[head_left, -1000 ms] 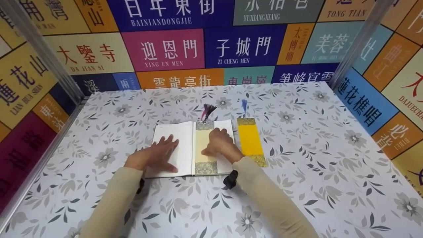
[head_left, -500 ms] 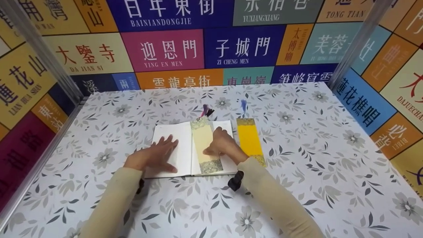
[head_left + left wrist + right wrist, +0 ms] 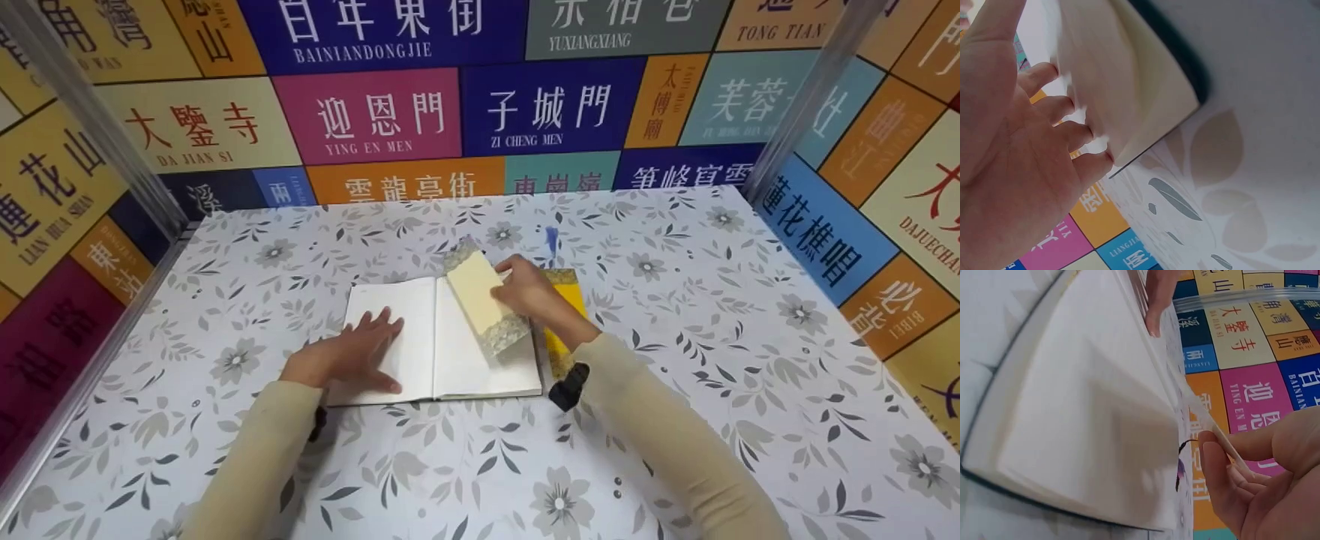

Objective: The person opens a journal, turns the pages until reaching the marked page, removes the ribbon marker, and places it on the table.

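An open notebook (image 3: 465,375) with blank white pages lies on the table. My left hand (image 3: 345,352) rests on its left page with fingers spread; in the left wrist view the fingertips (image 3: 1100,166) press along the paper. Above the right page, my right hand (image 3: 532,292) pinches a cream bookmark (image 3: 474,289) with patterned grey-green ends by its right edge. The bookmark leans up to the left. Seen edge-on in the right wrist view, it sits between thumb and fingers, its dark purple tassel (image 3: 1180,473) hanging past the notebook's far edge.
A yellow bookmark (image 3: 568,291) with patterned ends lies right of the notebook, partly hidden by the right hand and forearm. Its blue tassel (image 3: 551,240) points toward the back. A leaf-print cloth (image 3: 420,480) covers the table; panels of printed signs (image 3: 367,112) stand behind it.
The cream bookmark was lying straight on the right page; my right hand has tilted it and raised it off the page, moving up and right. The left hand stays put.
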`<state>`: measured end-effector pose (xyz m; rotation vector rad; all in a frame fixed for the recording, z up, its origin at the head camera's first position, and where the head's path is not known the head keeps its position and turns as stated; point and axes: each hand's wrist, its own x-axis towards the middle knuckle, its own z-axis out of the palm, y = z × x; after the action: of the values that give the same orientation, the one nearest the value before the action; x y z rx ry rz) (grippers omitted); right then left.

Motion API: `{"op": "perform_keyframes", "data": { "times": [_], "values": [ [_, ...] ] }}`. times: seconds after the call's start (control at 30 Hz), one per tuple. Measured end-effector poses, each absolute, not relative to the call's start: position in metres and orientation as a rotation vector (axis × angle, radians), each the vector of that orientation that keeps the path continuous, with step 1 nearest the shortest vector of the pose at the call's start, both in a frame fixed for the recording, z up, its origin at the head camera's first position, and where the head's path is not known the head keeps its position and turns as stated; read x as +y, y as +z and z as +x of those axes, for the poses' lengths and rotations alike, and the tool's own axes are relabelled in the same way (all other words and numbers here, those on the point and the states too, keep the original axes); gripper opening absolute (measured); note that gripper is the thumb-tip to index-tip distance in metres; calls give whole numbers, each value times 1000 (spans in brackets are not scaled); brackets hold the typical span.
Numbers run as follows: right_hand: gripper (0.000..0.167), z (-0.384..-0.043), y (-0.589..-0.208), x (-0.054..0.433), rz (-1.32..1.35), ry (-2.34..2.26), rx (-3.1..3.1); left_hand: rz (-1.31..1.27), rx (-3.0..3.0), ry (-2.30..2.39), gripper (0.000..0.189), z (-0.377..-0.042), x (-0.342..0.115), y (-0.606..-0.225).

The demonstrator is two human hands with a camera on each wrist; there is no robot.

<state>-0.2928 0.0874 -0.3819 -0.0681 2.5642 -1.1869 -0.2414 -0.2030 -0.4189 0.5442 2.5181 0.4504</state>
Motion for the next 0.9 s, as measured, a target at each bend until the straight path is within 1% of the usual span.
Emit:
{"op": "perform_keyframes", "data": {
  "times": [0.2, 0.5, 0.67, 0.9],
  "values": [
    [51, -318, -358, 111, 38, -1327, 2556, 527, 2518, 452, 110, -240, -203, -420],
    [58, -343, -330, 159, 91, -1512, 2558, 519, 2521, 443, 109, -242, -203, -419],
    [60, -349, -333, 182, 138, -1602, 2604, 531, 2517, 450, 110, -243, -203, -421],
    [62, -344, -356, 211, 162, -1561, 2644, 555, 2516, 465, 111, -242, -205, -422]
  ]
}}
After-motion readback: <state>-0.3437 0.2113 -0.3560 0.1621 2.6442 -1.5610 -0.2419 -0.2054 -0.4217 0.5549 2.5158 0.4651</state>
